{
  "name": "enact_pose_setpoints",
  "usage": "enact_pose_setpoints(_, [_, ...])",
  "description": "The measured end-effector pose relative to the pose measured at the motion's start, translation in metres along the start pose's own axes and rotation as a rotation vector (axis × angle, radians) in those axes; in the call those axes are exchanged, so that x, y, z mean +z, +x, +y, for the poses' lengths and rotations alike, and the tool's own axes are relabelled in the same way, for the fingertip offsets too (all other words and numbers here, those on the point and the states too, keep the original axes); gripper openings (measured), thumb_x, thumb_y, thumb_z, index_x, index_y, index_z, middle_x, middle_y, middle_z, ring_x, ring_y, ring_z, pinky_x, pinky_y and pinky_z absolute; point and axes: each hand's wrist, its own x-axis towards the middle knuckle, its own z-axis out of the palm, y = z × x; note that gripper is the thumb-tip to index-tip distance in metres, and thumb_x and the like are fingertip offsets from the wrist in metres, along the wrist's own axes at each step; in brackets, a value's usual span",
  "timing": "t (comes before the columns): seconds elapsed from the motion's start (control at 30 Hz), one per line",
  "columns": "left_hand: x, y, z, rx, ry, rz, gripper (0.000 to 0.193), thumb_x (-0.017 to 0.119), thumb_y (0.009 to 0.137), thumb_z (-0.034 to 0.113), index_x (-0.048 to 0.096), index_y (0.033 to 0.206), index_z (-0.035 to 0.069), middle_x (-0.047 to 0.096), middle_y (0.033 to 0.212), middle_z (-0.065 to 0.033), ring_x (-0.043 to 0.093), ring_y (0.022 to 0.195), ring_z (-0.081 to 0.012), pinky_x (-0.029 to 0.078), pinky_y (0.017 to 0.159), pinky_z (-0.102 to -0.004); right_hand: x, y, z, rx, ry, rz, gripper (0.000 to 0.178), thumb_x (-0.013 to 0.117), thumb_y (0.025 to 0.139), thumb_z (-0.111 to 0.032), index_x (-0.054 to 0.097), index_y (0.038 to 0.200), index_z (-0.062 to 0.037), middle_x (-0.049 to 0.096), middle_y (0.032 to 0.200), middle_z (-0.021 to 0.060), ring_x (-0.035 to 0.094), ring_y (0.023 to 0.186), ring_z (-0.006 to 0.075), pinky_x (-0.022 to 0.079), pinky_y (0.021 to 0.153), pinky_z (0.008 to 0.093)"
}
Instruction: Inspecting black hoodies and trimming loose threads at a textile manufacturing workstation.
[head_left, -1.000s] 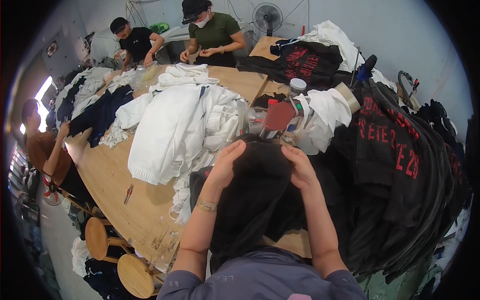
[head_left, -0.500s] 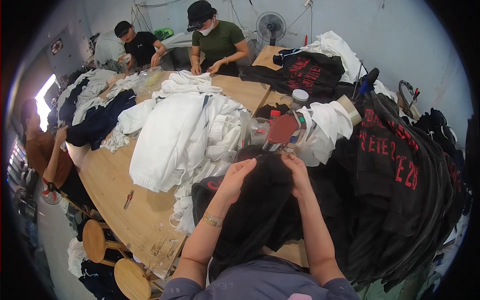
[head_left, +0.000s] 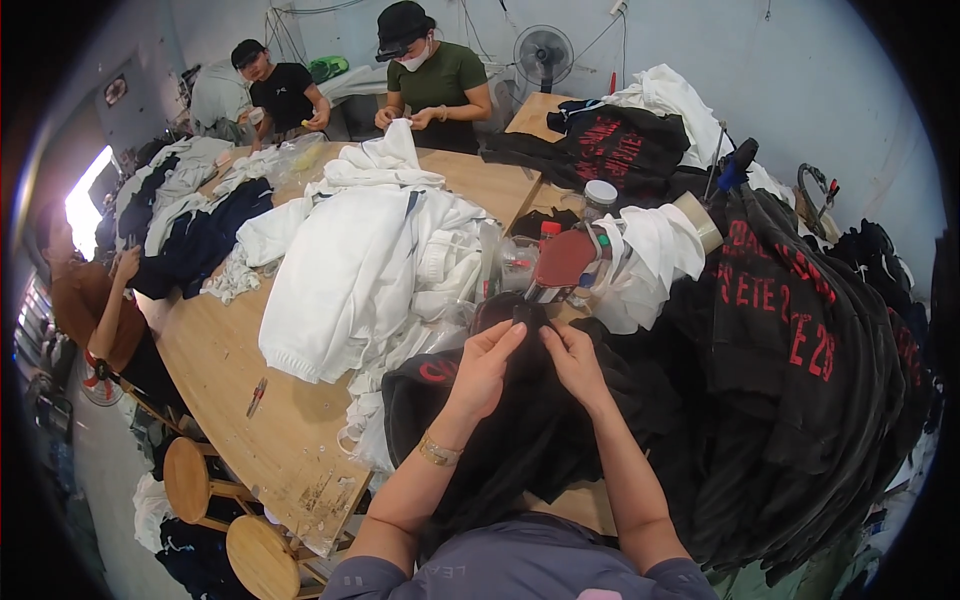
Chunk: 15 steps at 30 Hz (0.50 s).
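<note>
Hands (head_left: pixel 485 369) | close together, pinching black garment (head_left: pixel 522 430) between them | forearms (head_left: pixel 412 493) slanting inward

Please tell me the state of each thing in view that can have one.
Left hand: closed, pinching black garment.
Right hand: closed, pinching the same garment.
Black garment: bunched, gripped near its upper edge.
White garments: heaped loosely.
Dark garments with red print: piled in layers.
Jar: upright, white lid on.
Stools: standing, unoccupied.
Fan: upright; cannot tell whether running.
</note>
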Motion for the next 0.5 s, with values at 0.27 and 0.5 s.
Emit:
enact_pose_setpoints(0.27, [0.011,0.004,0.001,0.083,0.142,-0.011,0.027,0.059,0.091,0.008,0.061,0.115,-0.004,0.065,0.108,-0.0059,0.057,0.095,-0.0072,0.044,0.086,-0.0218,0.005,0.004,0.008,0.109,0.442,-0.04,0.028,0.05,0.097,-0.021,0.059,0.098,0.0051,0.059,0.078,-0.0027,0.049,0.071,0.0035,0.041,0.065,0.0204])
enact_pose_setpoints(0.5, [0.021,0.01,0.0,0.118,0.25,-0.041,0.026,0.06,0.09,0.007,0.061,0.113,-0.004,0.065,0.101,-0.0026,0.057,0.088,-0.0053,0.045,0.08,-0.0198,0.0,0.001,0.014,0.266,0.861,-0.04,0.027,0.05,0.097,-0.023,0.062,0.104,0.0004,0.066,0.095,0.0021,0.06,0.084,0.0071,0.046,0.077,0.0198])
